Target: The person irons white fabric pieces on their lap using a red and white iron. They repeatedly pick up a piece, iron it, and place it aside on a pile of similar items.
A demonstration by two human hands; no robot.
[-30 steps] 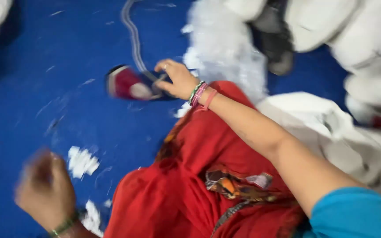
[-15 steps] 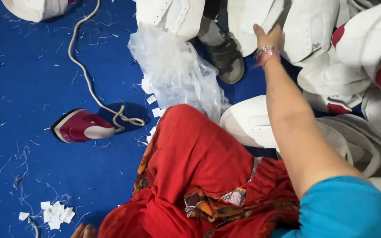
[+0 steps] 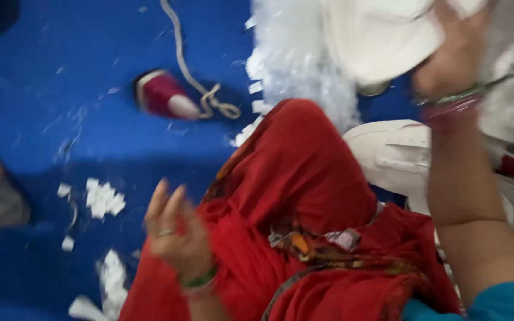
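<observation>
The right hand [image 3: 456, 56], in the upper right of the frame, is raised against a white shoe piece [image 3: 382, 35] and appears to grip its right edge, though blur keeps me from telling how firmly the fingers close. That piece sits up and to the right of the left hand [image 3: 176, 235], well apart from it, so the right hand is the nearer one by far. The left hand hovers in the lower middle of the frame with fingers spread, holding nothing, beside the red-clad knee [image 3: 304, 172]. The piece looks pale, smooth and curved (its long axis runs roughly left to right). Another white shoe [image 3: 391, 154] lies just below it on the blue floor [image 3: 60, 77].
</observation>
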